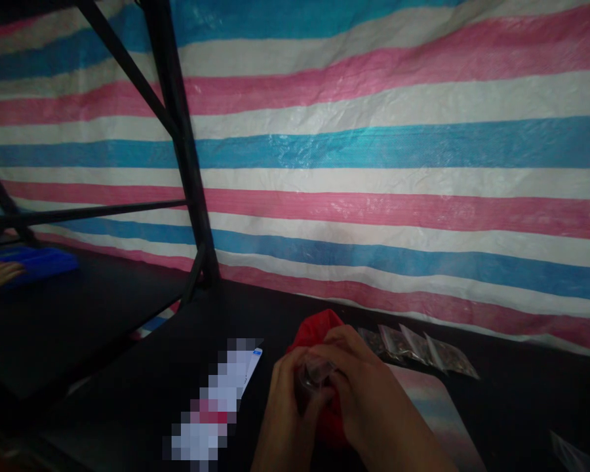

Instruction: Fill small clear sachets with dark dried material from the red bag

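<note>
Apparently opening or closing a small clear plastic bag (318,370), cannot tell which; gripping it with curled fingers of left hand (286,388) and right hand (362,377), against red cloth (319,328), near-left of filled packets (450,356). Probably calling next for a light, steady pinch.

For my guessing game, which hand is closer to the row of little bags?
Right. The right hand is just left of the little bags; the left hand is farther left.
</note>
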Demonstrator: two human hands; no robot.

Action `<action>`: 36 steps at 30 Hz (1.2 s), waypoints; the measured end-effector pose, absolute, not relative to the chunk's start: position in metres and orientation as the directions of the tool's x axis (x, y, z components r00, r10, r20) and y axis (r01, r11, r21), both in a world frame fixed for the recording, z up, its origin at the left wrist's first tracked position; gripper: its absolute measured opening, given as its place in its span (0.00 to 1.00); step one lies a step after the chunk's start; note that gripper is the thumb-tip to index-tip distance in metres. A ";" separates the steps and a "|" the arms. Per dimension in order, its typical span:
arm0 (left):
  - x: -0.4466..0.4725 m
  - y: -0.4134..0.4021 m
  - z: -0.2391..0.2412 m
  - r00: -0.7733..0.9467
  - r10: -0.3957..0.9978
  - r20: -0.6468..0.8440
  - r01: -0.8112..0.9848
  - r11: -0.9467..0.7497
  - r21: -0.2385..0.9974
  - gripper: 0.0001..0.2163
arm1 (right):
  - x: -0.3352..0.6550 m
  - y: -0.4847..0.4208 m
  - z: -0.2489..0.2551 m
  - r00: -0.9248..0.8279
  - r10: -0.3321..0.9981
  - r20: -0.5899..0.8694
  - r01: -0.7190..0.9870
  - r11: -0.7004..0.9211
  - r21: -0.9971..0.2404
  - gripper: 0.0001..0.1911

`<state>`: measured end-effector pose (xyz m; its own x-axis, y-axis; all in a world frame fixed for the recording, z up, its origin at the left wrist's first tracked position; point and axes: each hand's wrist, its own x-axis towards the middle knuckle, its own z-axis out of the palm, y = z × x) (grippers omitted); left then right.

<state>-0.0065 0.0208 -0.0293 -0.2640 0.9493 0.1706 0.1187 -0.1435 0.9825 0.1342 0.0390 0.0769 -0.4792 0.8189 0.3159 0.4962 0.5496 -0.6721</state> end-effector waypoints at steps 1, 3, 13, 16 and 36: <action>-0.007 0.020 -0.029 -0.271 0.947 0.170 0.131 -0.139 0.982 0.27 | 0.135 0.041 0.077 -0.459 0.826 0.327 0.503 0.545 -0.671 0.29; -0.009 0.020 -0.029 -0.292 0.943 0.160 0.162 -0.116 0.980 0.28 | 0.139 0.045 0.076 -0.380 0.860 0.339 0.568 0.507 -0.649 0.27; -0.021 0.024 -0.016 -0.531 0.842 0.091 0.063 -0.068 0.996 0.37 | 0.124 0.058 0.070 -0.305 0.951 0.059 0.926 0.310 -0.214 0.28; -0.018 0.027 -0.010 -0.497 0.866 0.053 0.032 -0.043 0.999 0.37 | 0.117 0.062 0.070 -0.302 0.952 0.050 0.942 0.306 -0.136 0.26; -0.024 0.037 0.004 -0.475 0.852 -0.219 -0.432 -0.009 0.902 0.23 | 0.134 0.079 0.038 -0.312 0.945 0.095 0.730 0.303 -0.612 0.19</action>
<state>-0.0237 0.0367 0.0037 -0.4745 0.8525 -0.2194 -0.4323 -0.0086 0.9017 0.1343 0.0792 0.0384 -0.3123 0.9452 0.0952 0.7302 0.3029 -0.6124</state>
